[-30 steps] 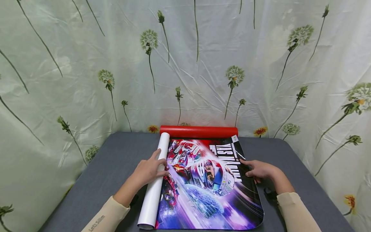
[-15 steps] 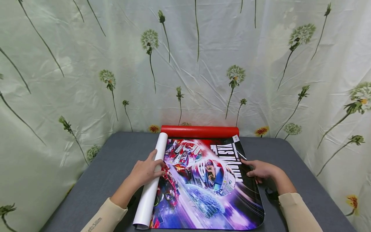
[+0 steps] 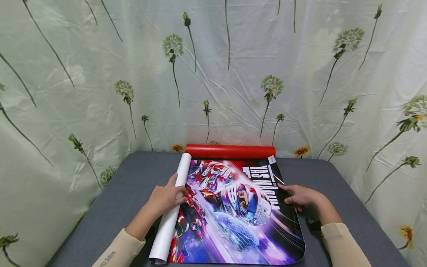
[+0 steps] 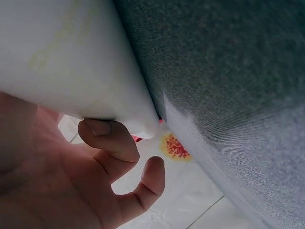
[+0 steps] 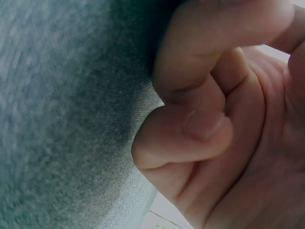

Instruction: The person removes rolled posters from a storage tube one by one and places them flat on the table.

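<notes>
A glossy poster [image 3: 230,211] with racing cars and a helmeted driver lies partly unrolled on the grey table. Its left part is still coiled into a white roll [image 3: 170,211], seen large in the left wrist view. Across the middle of that roll, my left hand [image 3: 165,198] grips it, thumb on the printed side, with bent fingers [image 4: 112,140] against its white back. At the poster's right edge my right hand [image 3: 301,196] holds on, thumb and index finger over the print. The other fingers [image 5: 181,136] are curled close to the table cloth; the poster is out of that view.
A red tube-like roll [image 3: 230,151] lies along the back of the grey table [image 3: 143,174], right behind the poster's far edge. Behind it hangs a pale curtain [image 3: 233,74] printed with dandelions. A dark strap [image 3: 313,224] shows by my right wrist.
My left hand and the white roll have moved left, uncovering more of the printed picture along the left side. My right hand stays at the right edge.
</notes>
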Demonstrator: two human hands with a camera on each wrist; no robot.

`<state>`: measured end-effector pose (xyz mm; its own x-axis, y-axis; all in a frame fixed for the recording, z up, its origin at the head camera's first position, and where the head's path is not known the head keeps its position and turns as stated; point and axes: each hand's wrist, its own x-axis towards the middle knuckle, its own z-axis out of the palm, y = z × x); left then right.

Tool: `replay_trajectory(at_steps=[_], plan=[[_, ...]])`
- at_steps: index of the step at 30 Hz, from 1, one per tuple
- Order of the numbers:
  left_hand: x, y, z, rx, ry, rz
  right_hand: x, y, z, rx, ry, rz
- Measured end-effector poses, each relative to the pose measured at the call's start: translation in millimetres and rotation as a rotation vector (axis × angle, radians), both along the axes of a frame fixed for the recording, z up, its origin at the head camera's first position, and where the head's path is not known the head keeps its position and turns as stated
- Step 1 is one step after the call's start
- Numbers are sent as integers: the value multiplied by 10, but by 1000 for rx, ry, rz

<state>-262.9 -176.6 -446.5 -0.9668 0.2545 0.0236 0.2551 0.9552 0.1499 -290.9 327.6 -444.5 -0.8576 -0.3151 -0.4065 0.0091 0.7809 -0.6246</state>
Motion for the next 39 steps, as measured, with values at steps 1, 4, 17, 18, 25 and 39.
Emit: replay_trajectory(at_steps=[1,4,17,18,25,39], plan=[[3,-3,2,-2,-1,3,0,1,1,2,0,-1],[8,-13,-1,-9,3,13,1,7,3,0,4,3],[7,-16,-30,-21,-13,38,35,42,29,13,1,10],[8,-17,-29,-20,-17,39,39,46,30,12,1,12],[26,-47,-8,-22,-5,31,45,81,40,7,-8,18],[40,-104,-25,-39,39,7,55,146,56,48,-28,12]])
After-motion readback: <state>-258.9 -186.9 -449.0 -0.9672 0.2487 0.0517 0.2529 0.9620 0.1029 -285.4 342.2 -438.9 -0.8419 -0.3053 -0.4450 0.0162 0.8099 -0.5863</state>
